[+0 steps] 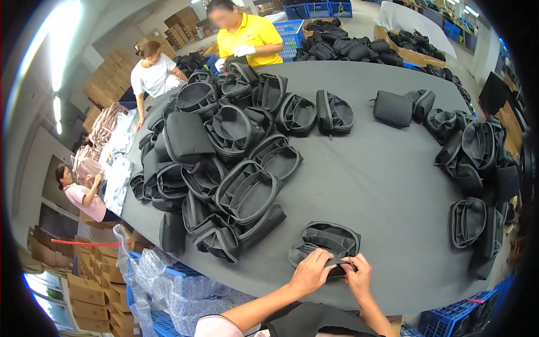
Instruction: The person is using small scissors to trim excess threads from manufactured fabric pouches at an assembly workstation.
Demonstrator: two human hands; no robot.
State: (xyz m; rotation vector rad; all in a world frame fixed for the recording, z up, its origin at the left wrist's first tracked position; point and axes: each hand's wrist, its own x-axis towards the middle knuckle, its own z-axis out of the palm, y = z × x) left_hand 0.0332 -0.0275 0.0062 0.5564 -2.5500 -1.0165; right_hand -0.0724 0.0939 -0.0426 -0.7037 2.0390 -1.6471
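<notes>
Where the grey counter (382,185) curves toward its near edge, the left hand (310,273) and right hand (359,275) meet on a black zippered pouch (325,242) lying just inside that edge; the fingers (331,259) of both hands are closed in a pinch on its near rim, thumbs almost touching. To the left of the pouch, close but apart, begins a big heap of black pouches (224,163), many gaping open, that runs away across the left half of the counter. Below the counter's near-left edge sit clear plastic bags (151,269) in a blue crate (168,275). Right of the hands the surface is bare as far as a second pile of pouches (477,168) along the right edge. A wide open grey stretch lies straight ahead. Farther on, two pouches (314,115) stand on edge, and a closed pouch (393,108) lies alone. At the far edge a person in a yellow shirt (247,36) with white gloves handles a pouch; a person in white (152,73) stands at the left.
</notes>
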